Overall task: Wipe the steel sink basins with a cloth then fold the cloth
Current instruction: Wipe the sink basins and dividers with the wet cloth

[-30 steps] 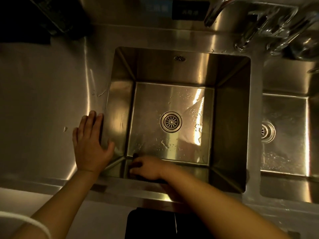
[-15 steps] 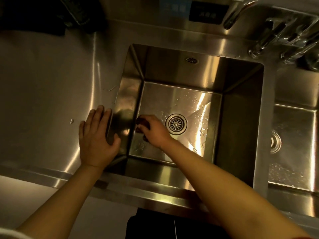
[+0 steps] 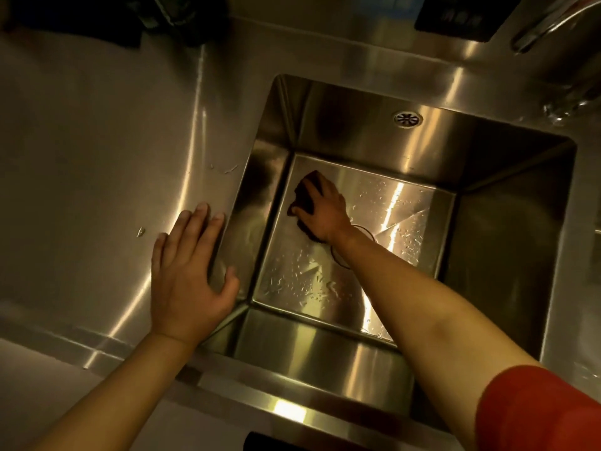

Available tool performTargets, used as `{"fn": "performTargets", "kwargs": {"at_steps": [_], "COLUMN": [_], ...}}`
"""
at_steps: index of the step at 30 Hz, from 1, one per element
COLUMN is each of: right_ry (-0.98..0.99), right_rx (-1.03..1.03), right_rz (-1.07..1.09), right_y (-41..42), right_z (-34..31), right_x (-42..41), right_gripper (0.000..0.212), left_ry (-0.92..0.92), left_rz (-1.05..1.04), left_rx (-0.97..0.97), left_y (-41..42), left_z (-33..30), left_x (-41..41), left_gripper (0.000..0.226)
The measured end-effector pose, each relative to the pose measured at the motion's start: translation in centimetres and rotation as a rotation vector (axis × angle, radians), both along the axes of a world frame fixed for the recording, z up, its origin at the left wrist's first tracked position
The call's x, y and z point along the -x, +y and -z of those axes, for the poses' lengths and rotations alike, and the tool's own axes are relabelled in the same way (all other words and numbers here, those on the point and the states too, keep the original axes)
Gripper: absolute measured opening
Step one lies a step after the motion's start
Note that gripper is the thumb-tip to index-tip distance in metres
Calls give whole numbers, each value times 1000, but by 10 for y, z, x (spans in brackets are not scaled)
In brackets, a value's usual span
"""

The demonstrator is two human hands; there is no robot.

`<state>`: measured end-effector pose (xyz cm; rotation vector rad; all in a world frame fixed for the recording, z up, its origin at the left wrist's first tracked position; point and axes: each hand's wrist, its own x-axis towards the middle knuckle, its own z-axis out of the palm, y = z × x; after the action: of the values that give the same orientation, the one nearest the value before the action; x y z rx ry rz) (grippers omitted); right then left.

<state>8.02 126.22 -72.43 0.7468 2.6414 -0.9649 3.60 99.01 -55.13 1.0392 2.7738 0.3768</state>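
Cloth (image 3: 305,203) bunched under my right hand (image 3: 325,211), gripped, on wet basin (image 3: 406,203) floor; left hand (image 3: 188,281) flat, open on table (image 3: 97,157). Risk: bunching leaves streaks.

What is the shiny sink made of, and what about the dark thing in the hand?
The sink looks like brushed steel: grey, with bright streaky reflections and beads of water on its floor. The dark cloth under the right hand seems soft fabric, since it bunches into folds; its weave is too dim to tell.

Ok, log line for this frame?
step: wiping basin floor | right hand: pressing cloth | left hand: flat on counter
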Motion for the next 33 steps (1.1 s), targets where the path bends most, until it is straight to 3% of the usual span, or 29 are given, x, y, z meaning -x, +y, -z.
{"fn": "performTargets", "kwargs": {"at_steps": [10,22,28,33], "right_ry": [-70,-118,-154,-183], "right_rx": [-138,-94,-134,-190], "right_rz": [-161,-737,-847,-802], "right_y": [-13,-95,-78,-49], "right_z": [39,42,24,18], "right_x": [-3,-115,-101,-58], "right_gripper": [84,76,74,86], "left_ry": [-5,-8,-38,-159], "left_rz": [-5,9,13,105], "left_rx": [-8,23,52,-137], "left_y": [-2,-1,2,10], "left_z": [4,2,-4,-12], "left_x": [1,1,-1,9], "left_gripper": [88,89,86,79]}}
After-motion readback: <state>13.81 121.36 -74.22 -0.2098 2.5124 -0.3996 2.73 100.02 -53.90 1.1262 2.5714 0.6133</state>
